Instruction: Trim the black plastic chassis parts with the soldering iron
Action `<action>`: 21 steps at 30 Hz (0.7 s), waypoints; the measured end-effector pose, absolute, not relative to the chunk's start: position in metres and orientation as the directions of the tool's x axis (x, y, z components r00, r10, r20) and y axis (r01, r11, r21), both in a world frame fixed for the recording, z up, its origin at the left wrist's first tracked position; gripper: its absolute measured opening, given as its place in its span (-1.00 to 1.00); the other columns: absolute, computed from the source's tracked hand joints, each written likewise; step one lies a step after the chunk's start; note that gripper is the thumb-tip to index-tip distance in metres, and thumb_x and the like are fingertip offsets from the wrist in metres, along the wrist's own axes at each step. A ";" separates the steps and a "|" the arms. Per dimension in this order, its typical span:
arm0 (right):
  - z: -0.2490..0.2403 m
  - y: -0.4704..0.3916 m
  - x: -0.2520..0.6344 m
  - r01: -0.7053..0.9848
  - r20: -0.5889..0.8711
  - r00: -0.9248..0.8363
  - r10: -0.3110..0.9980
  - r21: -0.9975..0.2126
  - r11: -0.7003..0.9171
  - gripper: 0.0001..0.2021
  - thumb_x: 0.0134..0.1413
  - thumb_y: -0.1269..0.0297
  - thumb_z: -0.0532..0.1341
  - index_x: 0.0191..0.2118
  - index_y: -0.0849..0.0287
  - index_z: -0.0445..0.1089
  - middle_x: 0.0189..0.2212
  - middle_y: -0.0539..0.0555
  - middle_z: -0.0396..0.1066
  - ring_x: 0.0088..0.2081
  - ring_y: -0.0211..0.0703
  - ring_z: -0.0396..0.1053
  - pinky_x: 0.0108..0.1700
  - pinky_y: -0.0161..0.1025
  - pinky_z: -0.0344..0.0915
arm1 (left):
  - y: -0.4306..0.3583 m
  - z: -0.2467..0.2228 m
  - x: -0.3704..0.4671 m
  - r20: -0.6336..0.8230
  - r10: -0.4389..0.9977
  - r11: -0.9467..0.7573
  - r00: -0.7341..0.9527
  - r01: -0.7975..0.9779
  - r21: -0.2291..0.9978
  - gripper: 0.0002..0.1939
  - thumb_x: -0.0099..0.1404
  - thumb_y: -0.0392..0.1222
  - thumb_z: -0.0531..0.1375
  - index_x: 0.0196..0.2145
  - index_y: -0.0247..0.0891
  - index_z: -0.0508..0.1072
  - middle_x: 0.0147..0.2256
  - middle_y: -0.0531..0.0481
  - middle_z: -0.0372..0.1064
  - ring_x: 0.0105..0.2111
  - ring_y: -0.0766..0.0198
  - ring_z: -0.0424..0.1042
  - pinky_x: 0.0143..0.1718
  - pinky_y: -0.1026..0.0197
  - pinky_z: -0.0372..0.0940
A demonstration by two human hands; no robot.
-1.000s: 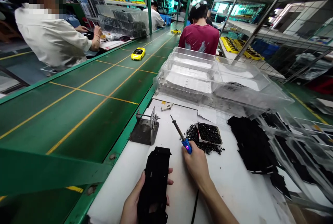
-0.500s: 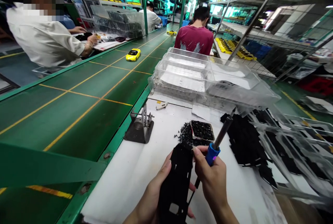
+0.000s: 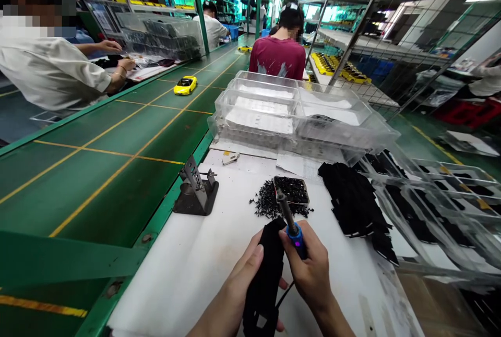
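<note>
A long, flat black plate [image 3: 263, 279] with small slots, apparently a toy car base, lies in my left hand [image 3: 243, 269], whose thumb and fingers wrap its edges. My right hand [image 3: 311, 264] is closed around the blue handle of a soldering iron [image 3: 296, 240]. Its dark metal barrel points up and away, over the small black parts, and its cord trails down beside the plate. The right thumb and fingertips are close to the plate's upper right edge; whether they touch it I cannot tell. Just beyond the plate, a small box [image 3: 308, 201] and a loose pile of tiny black parts [image 3: 263, 200] sit on the white table.
A metal iron stand [image 3: 195, 191] is at the table's left edge, beside the green conveyor [image 3: 117, 170] carrying yellow toy cars [image 3: 185, 85]. Clear plastic trays [image 3: 250, 139] stand at the back. Stacked black plates [image 3: 354, 201] lie on the right. Co-workers sit nearby.
The soldering iron has swung from leaning right to pointing forward and left, its tip now over the small parts. The black plate has turned slightly in my left hand. The camera view has shifted right.
</note>
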State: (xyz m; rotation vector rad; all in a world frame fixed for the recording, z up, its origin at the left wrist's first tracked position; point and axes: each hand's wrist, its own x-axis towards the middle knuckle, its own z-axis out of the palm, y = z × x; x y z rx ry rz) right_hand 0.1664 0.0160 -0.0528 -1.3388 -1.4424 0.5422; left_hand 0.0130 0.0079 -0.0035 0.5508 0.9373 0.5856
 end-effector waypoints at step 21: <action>-0.053 0.012 0.165 0.390 0.334 0.131 0.933 -0.883 0.261 -0.77 0.29 0.26 0.12 -0.44 0.11 0.21 -0.53 -0.06 0.13 -0.50 -0.24 0.14 -0.45 -0.26 0.07 | -0.005 -0.001 0.009 -0.618 0.683 0.676 0.390 -0.015 0.737 -0.27 0.34 0.28 0.01 0.37 0.07 -0.04 -0.29 -0.05 0.41 -0.51 0.20 0.52 -0.49 0.25 0.41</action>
